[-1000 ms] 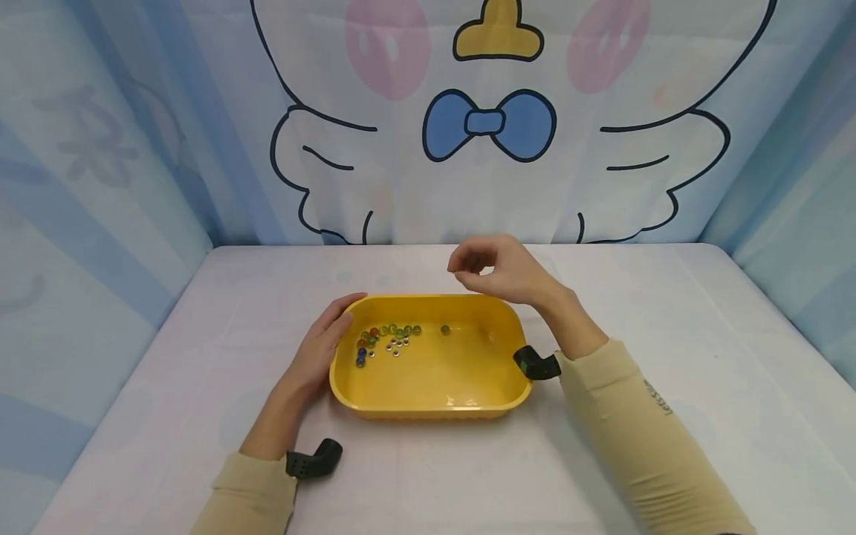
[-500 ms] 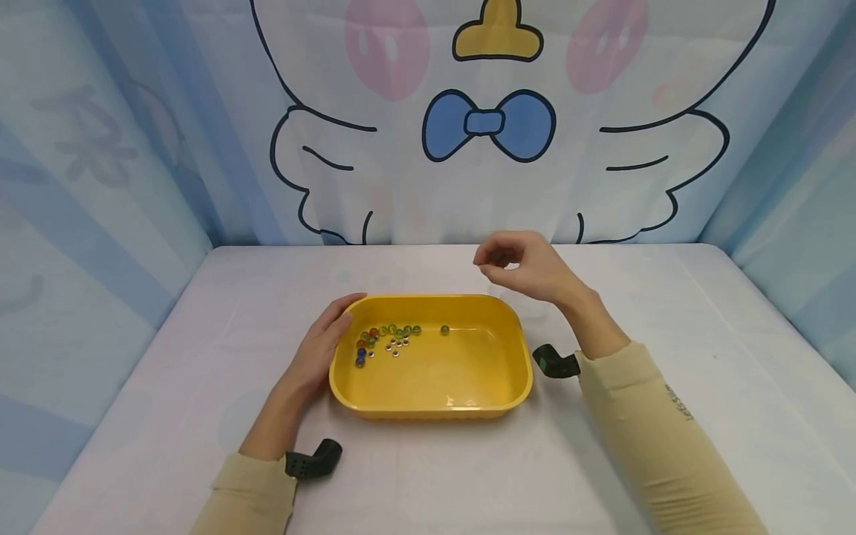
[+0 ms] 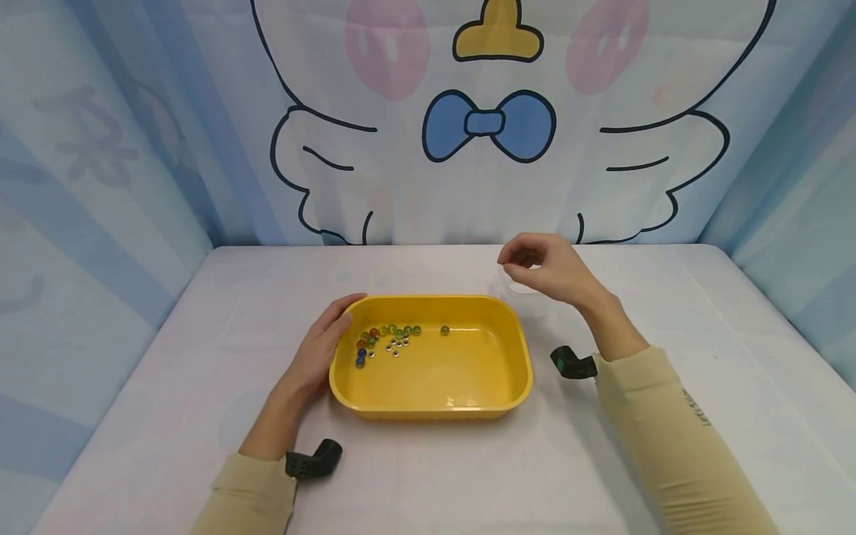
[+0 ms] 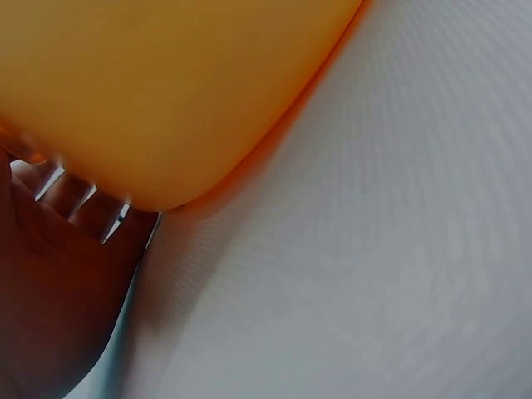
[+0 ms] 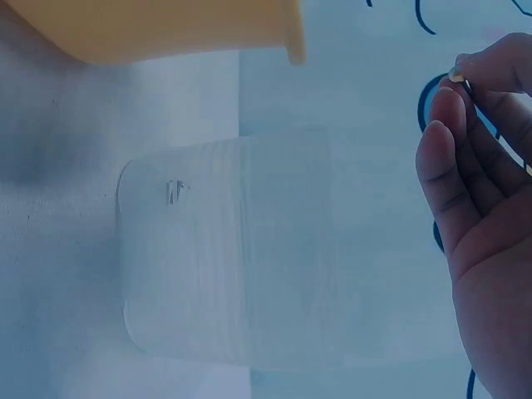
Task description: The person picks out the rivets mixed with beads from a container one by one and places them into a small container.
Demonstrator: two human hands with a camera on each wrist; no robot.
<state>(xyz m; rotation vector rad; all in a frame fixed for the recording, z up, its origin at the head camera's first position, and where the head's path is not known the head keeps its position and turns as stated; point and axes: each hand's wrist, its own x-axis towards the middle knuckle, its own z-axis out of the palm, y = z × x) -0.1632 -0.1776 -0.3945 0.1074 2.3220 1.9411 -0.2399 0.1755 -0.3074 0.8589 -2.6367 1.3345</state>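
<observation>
My left hand [image 3: 317, 349] holds the left end of a yellow plastic tray [image 3: 428, 409], thumb over the rim and fingers along the outer wall. Inside the tray, coloured glass marbles [image 3: 392, 329] gather at the upper left beside several small white beads [image 3: 396, 354] with dark centres. One marble [image 3: 444, 330] lies apart, right of them. Beyond the tray's far right corner, my right hand [image 3: 545, 269] pinches a small pale bead [image 5: 456, 74] between thumb and index finger. Near it stands a clear plastic cup [image 5: 224, 258], faint in the head view, with a small shiny piece [image 5: 176, 191] low inside.
The table [image 3: 602, 461] is covered with a pale cloth. A printed curtain [image 3: 488, 193] hangs along the table's far edge, and more curtain [image 3: 100, 260] closes off the sides.
My right hand has moved rightward from behind the tray's far rim to above the clear cup, thumb and index finger still together. My left hand and the tray have stayed put.
</observation>
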